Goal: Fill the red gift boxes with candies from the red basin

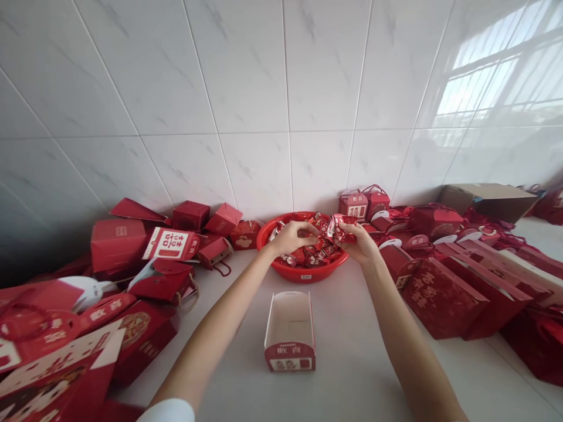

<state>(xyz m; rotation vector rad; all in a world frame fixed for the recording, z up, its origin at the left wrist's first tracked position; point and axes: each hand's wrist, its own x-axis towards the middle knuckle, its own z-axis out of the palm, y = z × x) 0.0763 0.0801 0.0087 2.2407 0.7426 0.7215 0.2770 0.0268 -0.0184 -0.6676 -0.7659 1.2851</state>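
A red plastic basin (303,274) full of red-wrapped candies (317,255) stands against the tiled wall. My right hand (363,243) is at its right side, fingers closed around red and silver wrapped candies (338,227). Over the left part of the basin, my left hand (294,237) has thumb and forefinger curved with a gap between them; I see nothing held in it, and its other fingers are partly hidden. Between my forearms, nearer to me, an open-topped red gift box (290,351) with a white inside lies on the table, with no candies visible in it.
Red gift boxes (118,243) are heaped on the left of the white table (347,357). Many more red boxes (444,293) stand in rows on the right. Small boxes with cord handles (353,205) are behind the basin's right side, and a brown carton (488,199) sits further right.
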